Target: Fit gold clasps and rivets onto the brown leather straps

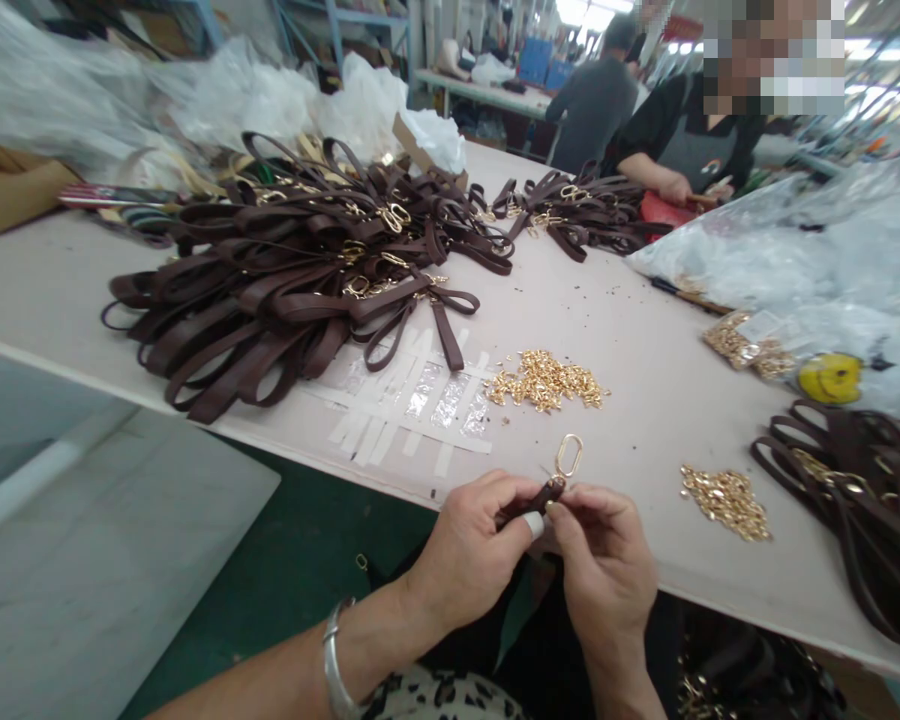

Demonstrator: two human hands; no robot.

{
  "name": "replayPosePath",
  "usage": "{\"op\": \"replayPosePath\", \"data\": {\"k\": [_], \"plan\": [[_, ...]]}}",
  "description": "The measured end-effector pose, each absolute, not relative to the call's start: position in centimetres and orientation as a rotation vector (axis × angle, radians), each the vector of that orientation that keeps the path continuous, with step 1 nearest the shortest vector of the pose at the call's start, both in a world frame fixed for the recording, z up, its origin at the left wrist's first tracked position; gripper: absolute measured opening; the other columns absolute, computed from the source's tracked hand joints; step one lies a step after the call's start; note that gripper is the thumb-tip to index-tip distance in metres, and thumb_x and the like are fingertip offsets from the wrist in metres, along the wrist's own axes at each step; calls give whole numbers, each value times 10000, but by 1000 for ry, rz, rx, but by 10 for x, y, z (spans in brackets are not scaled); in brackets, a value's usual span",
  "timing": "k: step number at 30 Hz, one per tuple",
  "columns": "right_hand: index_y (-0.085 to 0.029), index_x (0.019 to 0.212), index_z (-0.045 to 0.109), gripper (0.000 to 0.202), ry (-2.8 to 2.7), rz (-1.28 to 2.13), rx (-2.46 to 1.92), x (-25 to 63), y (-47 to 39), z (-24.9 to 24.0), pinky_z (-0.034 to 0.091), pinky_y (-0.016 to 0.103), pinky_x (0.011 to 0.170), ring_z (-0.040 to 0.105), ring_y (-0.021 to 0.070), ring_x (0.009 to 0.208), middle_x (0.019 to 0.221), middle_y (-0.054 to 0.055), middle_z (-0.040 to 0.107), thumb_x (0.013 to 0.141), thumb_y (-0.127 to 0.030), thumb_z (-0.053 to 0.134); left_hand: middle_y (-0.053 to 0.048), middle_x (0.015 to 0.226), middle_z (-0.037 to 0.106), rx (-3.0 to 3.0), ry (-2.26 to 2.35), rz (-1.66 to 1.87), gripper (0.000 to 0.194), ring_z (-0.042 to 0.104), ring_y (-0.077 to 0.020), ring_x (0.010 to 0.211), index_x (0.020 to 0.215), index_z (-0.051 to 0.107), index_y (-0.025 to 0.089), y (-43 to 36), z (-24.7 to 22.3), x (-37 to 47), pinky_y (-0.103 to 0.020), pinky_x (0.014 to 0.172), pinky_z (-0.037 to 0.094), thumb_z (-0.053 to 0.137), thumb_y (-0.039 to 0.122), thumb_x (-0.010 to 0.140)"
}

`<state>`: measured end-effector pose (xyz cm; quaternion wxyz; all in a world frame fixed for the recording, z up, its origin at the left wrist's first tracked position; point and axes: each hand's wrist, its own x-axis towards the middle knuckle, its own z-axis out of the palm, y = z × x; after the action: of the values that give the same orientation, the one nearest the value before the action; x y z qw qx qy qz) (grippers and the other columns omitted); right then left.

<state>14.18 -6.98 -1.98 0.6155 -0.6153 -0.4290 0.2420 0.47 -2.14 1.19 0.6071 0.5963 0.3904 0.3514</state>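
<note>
My left hand (480, 540) is closed around a dark brown leather strap (546, 494) at the table's front edge, with a white covering on the thumb. A gold oval clasp (569, 455) hangs off the strap's end and points away from me. Close against it, my right hand (604, 550) pinches at the same strap end; any small piece between its fingertips is too hidden to make out. Just beyond my hands lies a pile of small gold metal pieces (547, 380). A second pile of gold pieces (726, 502) is to the right.
A large heap of brown straps (270, 270) covers the left side. More straps (862, 490) lie at the right edge. Clear plastic bags (817, 250) and a yellow tape roll (829, 378) sit at right. Across the table, a co-worker (701, 150) handles something red.
</note>
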Motion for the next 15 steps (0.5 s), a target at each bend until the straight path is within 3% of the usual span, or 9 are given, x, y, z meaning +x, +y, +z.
{"op": "replayPosePath", "data": {"k": [9,12,15], "plan": [[-232,1134,533,446,-590,1036,-1188,132,-72,-18,556,247,659,666,152,778,877,3,674,776,-298,792,-19,937,763,1237,898,657,199,692,-207,880,985,758,219,-16,8,0,-259,802,548,707,345,840],[-222,1156,559,405,-567,1054,-1140,129,-73,-15,549,277,698,666,165,808,917,20,684,827,-368,745,-7,931,769,1342,902,641,213,714,-226,880,973,754,257,-11,-7,-4,-255,807,569,681,403,837],[-197,1042,673,296,-692,1018,-1150,126,-75,-7,532,316,783,650,190,860,940,45,693,855,-424,705,1,917,766,1513,907,721,189,721,-245,862,952,743,291,-8,-22,-5,-252,762,587,661,407,826]]}}
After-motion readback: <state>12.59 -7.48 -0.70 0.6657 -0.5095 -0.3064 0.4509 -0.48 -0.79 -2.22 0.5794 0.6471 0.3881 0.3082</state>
